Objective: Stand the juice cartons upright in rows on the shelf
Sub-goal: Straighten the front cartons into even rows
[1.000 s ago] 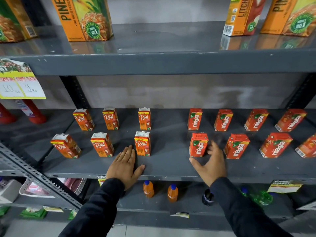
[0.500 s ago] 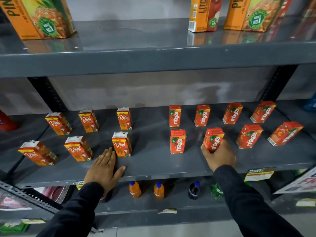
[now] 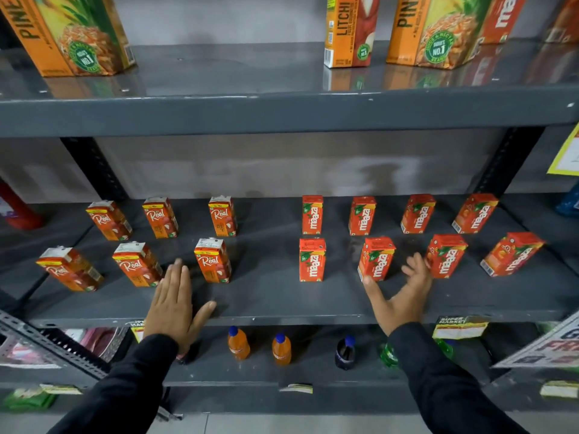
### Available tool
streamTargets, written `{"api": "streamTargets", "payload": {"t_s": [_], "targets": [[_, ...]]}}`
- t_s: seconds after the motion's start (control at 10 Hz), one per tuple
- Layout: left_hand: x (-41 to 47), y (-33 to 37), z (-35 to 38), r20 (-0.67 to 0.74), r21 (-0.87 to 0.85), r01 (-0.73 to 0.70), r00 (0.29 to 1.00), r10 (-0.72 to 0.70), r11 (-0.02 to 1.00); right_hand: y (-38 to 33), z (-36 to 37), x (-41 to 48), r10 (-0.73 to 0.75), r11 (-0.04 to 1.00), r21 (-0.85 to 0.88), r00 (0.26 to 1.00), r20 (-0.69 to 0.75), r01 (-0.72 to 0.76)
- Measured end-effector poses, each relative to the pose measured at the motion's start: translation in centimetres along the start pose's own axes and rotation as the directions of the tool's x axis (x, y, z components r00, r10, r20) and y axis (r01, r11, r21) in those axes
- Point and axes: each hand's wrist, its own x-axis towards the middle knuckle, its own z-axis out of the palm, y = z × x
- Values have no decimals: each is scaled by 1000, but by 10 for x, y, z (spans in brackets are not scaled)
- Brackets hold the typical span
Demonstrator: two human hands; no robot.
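Observation:
Small orange Real cartons (image 3: 213,260) stand upright in two rows on the left half of the grey middle shelf (image 3: 269,305). Red Maaza cartons (image 3: 312,260) stand in two rows on the right half. My left hand (image 3: 174,303) lies flat and open on the shelf front, between two front-row Real cartons. My right hand (image 3: 399,297) is open with spread fingers, holding nothing, in the gap between one front-row Maaza carton (image 3: 376,259) and another Maaza carton (image 3: 446,255); its fingertips are close to the latter.
Tall pineapple cartons (image 3: 73,32) and a litchi carton (image 3: 349,29) stand on the upper shelf. Small orange soda bottles (image 3: 238,343) and a dark bottle (image 3: 344,353) stand on the lower shelf. Black uprights (image 3: 94,169) flank the bay. Price labels (image 3: 460,327) hang at the shelf edge.
My right hand let go of the second front-row Maaza carton, opened, and shifted right toward the third one. My view shifted right. My left hand stayed flat on the shelf.

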Motion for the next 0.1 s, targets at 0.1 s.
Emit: {"api": "streamTargets", "payload": {"t_s": [0.1], "targets": [[-12, 27, -10, -130, -12, -128, 984, 125, 992, -13, -14, -2, -153, 986, 64, 987, -38, 155]]}}
